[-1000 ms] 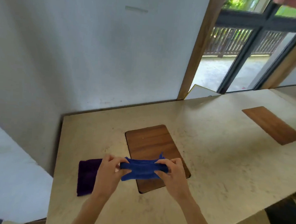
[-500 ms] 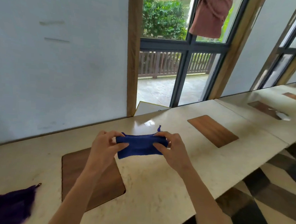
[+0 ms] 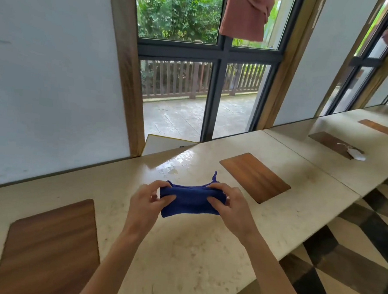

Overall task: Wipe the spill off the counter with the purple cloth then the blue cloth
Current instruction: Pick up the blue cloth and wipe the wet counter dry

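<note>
The folded blue cloth (image 3: 189, 200) is stretched between both hands just above the beige counter (image 3: 193, 260). My left hand (image 3: 146, 203) pinches its left end and my right hand (image 3: 230, 206) grips its right end, where a small loop sticks up. Beyond the cloth, a wet shiny spill (image 3: 176, 165) lies on the counter near the window. The purple cloth is out of view.
A wooden inlay (image 3: 50, 249) sits at the near left and another wooden inlay (image 3: 254, 176) to the right of the cloth. Further right lies a small white tag (image 3: 356, 154) on a third panel. The counter's front edge drops to a patterned floor (image 3: 351, 270).
The view has swung right and up, so the purple cloth has left the frame at the left. Both hands, still holding the blue cloth, have moved toward the spill.
</note>
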The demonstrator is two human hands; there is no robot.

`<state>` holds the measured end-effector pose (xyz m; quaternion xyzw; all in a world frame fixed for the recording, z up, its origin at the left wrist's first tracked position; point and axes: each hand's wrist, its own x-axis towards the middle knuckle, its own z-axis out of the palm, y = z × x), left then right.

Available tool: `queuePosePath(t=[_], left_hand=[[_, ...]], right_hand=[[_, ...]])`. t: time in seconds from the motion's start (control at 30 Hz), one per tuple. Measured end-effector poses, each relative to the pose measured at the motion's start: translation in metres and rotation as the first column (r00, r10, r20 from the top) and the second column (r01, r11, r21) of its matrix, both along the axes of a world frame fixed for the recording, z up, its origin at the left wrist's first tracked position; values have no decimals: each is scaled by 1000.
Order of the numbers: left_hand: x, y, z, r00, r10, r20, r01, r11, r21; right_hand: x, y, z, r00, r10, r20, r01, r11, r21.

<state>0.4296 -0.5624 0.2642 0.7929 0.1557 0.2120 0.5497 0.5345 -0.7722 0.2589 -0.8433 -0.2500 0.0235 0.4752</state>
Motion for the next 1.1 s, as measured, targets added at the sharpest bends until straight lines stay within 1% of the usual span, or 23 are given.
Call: queuePosePath(t=[0.13, 0.33, 0.43, 0.57, 0.7, 0.77, 0.83, 0.9, 0.97, 1.0, 1.07, 1.1], left_hand=[[66, -21, -25, 1000, 15, -5, -16, 997, -70], [143, -49, -55, 995, 49, -90, -67, 975, -213], [168, -53, -68, 986, 80, -143, -122, 942, -313], [206, -47, -88, 975, 129, -182, -195, 890, -413], [239, -35, -121, 954, 210, -212, -286, 850, -443], [249, -34, -147, 934, 253, -251, -342, 836, -429], [253, -38, -180, 901, 278, -334, -399, 834, -382], [253, -49, -214, 848, 281, -449, -436, 852, -290], [248, -65, -244, 779, 287, -558, -438, 885, -156], [244, -75, -256, 740, 303, -601, -433, 898, -81], [234, -95, -273, 683, 350, -641, -440, 898, 20], [228, -103, -279, 680, 369, -634, -448, 893, 40]], right_hand=[[61, -15, -23, 996, 18, -86, -11, 997, 82], [147, -32, -51, 967, 55, -249, -31, 994, 102], [179, -32, -67, 934, 77, -348, -48, 995, 90], [222, -22, -89, 861, 135, -491, -79, 988, 132], [267, -4, -118, 812, 229, -536, -166, 972, 163], [284, 2, -142, 809, 258, -528, -206, 966, 156], [293, 3, -171, 812, 245, -530, -225, 969, 103], [295, -2, -205, 830, 208, -518, -256, 967, -21], [289, -11, -233, 822, 186, -538, -313, 937, -154], [286, -18, -245, 819, 181, -545, -334, 922, -196], [280, -32, -261, 838, 156, -524, -327, 911, -251], [277, -38, -266, 852, 145, -503, -318, 907, -277]])
